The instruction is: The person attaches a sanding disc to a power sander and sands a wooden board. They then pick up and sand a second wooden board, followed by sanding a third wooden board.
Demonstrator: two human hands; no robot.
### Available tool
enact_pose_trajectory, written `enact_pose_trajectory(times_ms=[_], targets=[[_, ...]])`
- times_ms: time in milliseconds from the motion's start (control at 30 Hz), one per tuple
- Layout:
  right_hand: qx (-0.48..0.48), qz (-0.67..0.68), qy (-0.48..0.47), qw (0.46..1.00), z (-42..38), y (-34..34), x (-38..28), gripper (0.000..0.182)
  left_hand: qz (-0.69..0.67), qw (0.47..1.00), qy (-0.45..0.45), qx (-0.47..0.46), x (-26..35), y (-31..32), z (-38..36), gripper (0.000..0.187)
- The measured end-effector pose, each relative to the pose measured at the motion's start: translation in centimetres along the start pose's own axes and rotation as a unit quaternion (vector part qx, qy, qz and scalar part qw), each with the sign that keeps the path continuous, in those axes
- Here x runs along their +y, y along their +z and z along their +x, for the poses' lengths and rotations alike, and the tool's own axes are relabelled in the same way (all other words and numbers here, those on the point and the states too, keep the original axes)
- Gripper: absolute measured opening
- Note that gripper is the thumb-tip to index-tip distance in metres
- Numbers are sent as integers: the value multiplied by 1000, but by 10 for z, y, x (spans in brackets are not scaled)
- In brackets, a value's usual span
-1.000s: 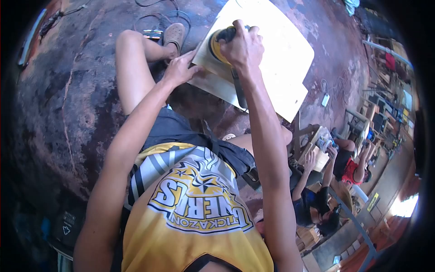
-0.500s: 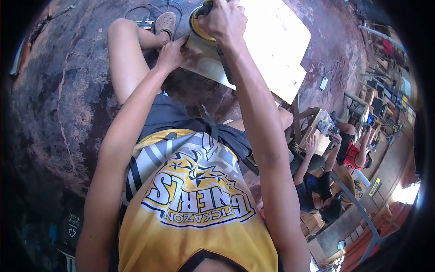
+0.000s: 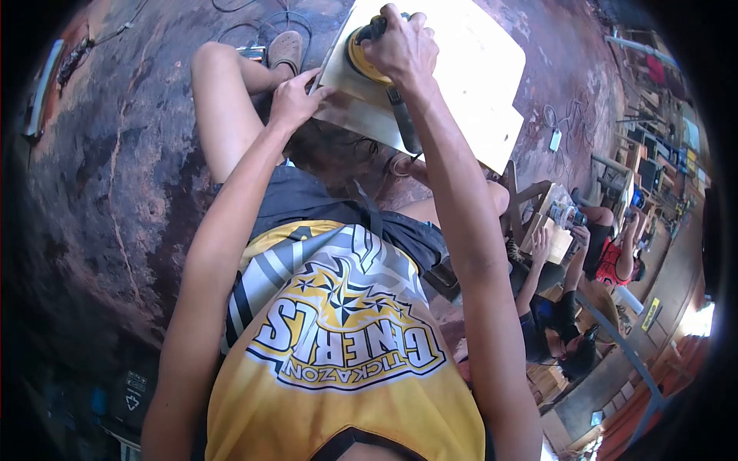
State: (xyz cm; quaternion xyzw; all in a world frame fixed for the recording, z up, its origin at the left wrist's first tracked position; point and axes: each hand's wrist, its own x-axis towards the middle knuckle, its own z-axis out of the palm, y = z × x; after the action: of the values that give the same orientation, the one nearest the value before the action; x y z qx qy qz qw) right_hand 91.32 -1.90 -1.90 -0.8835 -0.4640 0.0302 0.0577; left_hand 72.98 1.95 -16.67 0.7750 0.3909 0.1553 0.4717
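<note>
My right hand (image 3: 403,50) is closed over the top of a yellow and black power sander (image 3: 367,55). The sander rests on a pale wooden board (image 3: 469,69), near its left edge, and a dark tube-like part (image 3: 405,123) sticks out from it toward my body. At the board's near left corner, my left hand (image 3: 296,101) grips the edge, thumb on the near side and fingers along the left side. Glare washes out much of the board's surface.
A sandalled foot (image 3: 285,50) and cables (image 3: 280,23) lie beyond my left hand. To the right, a person in dark clothing (image 3: 550,330) works with a tool on a small wooden piece (image 3: 552,242). Behind sits another person in red (image 3: 611,261). A cord (image 3: 555,138) lies on the stained floor.
My right hand has moved the sander rightward and toward me, from over the board's left edge onto its face. My left hand stays at the board's edge. The view has shifted slightly.
</note>
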Motion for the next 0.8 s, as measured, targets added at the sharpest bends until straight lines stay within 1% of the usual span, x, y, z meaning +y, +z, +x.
enact_pose_trajectory(times_ms=[67, 167, 233, 300, 333, 433, 500, 567, 633, 667, 700, 767, 800], targets=[[6, 3, 19, 1000, -11, 1, 15, 61, -20, 1000, 13, -1, 2, -2, 9, 55], [5, -2, 48, 999, -33, -3, 35, 61, -72, 997, -18, 26, -6, 6, 12, 46], [-24, -13, 73, 997, -45, -5, 46, 61, -28, 999, 9, 39, -13, 11, 18, 43], [-14, -17, 76, 997, -51, -7, 56, 58, -27, 998, 29, 46, -18, 17, 24, 42], [-3, -19, 73, 997, -54, -6, 60, 55, -28, 998, 29, 41, -19, 20, 26, 42], [2, -12, 72, 997, -55, -5, 64, 53, -47, 997, 14, 58, -14, 20, 27, 40], [19, -19, 62, 998, -50, -2, 59, 51, -35, 998, -21, 49, -11, 17, 28, 39], [34, -24, 49, 998, -44, 2, 51, 49, -49, 997, -36, 48, -10, 19, 31, 38], [29, -1, 30, 999, -36, 7, 40, 46, -60, 996, -53, 49, -11, 20, 34, 38], [60, 12, 16, 998, -34, 11, 31, 45, -67, 993, -75, 57, -10, 22, 35, 36], [59, 14, 13, 998, -32, 10, 22, 45, -74, 990, -97, 65, -9, 22, 36, 35], [104, 89, -12, 991, -29, 5, 5, 33, -53, 992, -83, 82, -8, 19, 34, 35], [69, 95, 0, 993, -24, 8, -2, 31, -63, 987, -118, 88, -14, 22, 37, 36]])
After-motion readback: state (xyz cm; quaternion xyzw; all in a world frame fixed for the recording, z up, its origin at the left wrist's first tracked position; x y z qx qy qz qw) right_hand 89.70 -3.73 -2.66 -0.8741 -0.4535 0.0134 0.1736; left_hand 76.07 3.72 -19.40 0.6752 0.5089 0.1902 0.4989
